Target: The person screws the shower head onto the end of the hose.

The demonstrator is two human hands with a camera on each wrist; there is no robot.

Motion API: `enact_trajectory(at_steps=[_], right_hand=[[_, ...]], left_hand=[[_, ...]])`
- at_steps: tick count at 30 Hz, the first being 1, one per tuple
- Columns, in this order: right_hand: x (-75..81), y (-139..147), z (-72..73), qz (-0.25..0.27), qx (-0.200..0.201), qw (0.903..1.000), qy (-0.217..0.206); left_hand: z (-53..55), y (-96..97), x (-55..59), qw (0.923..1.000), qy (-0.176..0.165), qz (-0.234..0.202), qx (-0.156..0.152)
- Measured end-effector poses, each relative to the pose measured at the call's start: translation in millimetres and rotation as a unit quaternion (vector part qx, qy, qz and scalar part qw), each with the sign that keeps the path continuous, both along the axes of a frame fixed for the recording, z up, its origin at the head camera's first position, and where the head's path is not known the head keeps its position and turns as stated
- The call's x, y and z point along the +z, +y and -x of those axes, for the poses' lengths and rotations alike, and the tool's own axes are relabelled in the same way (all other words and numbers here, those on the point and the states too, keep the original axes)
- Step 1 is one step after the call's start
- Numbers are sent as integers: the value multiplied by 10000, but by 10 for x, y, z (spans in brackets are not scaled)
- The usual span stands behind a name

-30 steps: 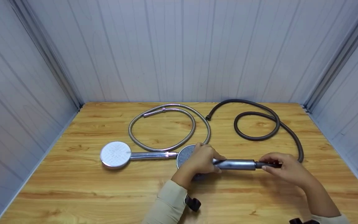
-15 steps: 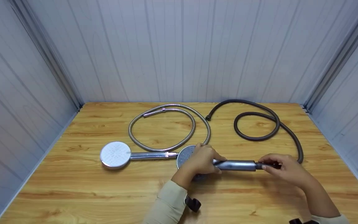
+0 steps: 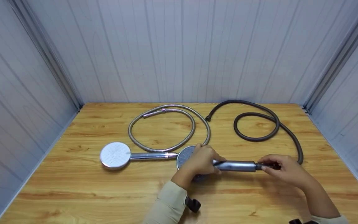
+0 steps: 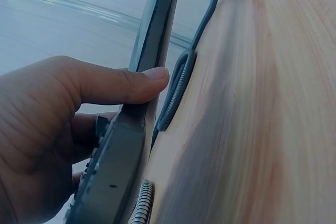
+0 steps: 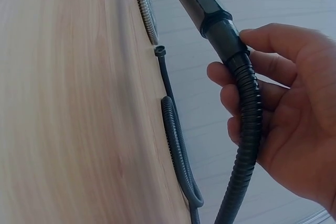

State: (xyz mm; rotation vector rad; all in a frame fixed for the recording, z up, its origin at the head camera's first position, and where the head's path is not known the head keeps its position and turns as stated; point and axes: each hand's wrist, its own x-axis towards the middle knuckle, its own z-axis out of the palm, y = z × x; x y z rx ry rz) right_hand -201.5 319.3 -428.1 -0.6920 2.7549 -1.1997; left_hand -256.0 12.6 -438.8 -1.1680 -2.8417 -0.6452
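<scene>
In the head view my left hand grips a dark grey shower head at the neck, covering part of its round face. The left wrist view shows the thumb across the neck and the fingers behind. At the handle's far end my right hand pinches the connector of a black ribbed hose. Seen from the right wrist, that connector sits against the handle end, and fingers curl round the hose just below. How far the joint is threaded is hidden.
A chrome shower head lies to the left, its handle end beside the grey head. Behind it a silver hose lies coiled. The black hose loops at back right, its free end on the wooden table. Pale panel walls enclose the table.
My right fingers have shifted slightly round the hose connector, and the grey handle has tipped a little. The left hand keeps its grip in the same place.
</scene>
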Motion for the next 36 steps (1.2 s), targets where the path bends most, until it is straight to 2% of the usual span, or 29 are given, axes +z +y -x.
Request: enact_trajectory(at_steps=[10, 17, 25, 36], right_hand=[[-48, -3, 12, -31, 28, 9973, 737], [-46, -3, 15, -96, -53, 9969, 785], [-33, -2, 6, -15, -46, 9980, 628], [-28, 18, 8, 195, 163, 9972, 708]], left_hand=[[12, -7, -22, 10000, 31, 56, -27], [9, -9, -17, 9999, 111, 65, -32], [3, -6, -4, 10000, -15, -2, -45], [11, 0, 2, 9999, -104, -23, -9]])
